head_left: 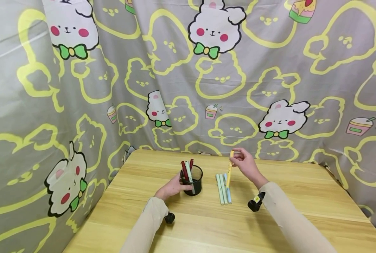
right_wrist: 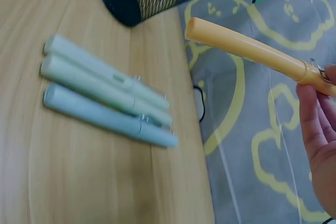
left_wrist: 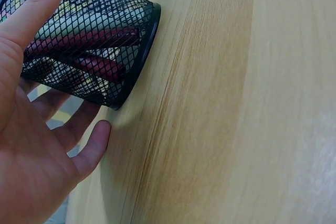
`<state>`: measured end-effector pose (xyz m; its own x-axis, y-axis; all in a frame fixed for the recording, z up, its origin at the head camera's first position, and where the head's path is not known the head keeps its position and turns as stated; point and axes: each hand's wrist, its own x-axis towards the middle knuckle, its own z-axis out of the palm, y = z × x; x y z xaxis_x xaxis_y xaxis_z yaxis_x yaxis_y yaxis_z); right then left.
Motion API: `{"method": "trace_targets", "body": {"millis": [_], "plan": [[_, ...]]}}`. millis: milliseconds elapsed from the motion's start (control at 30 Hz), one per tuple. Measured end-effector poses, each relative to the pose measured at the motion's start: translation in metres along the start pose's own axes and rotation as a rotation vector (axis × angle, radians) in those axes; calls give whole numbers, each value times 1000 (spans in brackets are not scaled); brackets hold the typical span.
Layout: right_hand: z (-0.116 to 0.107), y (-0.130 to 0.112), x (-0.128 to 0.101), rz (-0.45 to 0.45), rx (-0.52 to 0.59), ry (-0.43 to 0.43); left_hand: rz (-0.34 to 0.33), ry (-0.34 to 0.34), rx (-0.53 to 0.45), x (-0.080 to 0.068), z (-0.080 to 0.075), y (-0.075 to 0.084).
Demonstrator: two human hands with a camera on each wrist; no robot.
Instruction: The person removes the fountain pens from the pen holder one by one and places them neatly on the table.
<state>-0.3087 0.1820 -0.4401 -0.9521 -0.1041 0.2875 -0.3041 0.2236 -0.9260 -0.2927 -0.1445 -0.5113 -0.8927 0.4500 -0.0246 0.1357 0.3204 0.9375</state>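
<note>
A black mesh pen cup (head_left: 193,181) stands on the wooden table (head_left: 206,228) with red pens and a pale pen (head_left: 188,170) in it. My left hand (head_left: 177,186) grips the cup from the left. In the left wrist view the thumb (left_wrist: 37,3) lies across the mesh cup (left_wrist: 94,40). My right hand (head_left: 237,160) pinches the top end of a yellow pen (head_left: 229,172) and holds it off the table, tip down. The yellow pen (right_wrist: 247,48) hangs over three pale green and blue pens (right_wrist: 105,93) that lie side by side.
The three pens (head_left: 223,189) lie right of the cup. A cartoon-rabbit cloth (head_left: 188,70) hangs round the table's back and sides. The table's near half is bare wood.
</note>
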Motion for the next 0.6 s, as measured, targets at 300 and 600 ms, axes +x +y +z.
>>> {"method": "trace_targets", "body": {"millis": [300,600], "plan": [[-22,17,-6,45,-64,-34,-26,7,10,0,0,1],[-37,34,-15,63,-101,-27,-33,7,-1,0,0,2]]}}
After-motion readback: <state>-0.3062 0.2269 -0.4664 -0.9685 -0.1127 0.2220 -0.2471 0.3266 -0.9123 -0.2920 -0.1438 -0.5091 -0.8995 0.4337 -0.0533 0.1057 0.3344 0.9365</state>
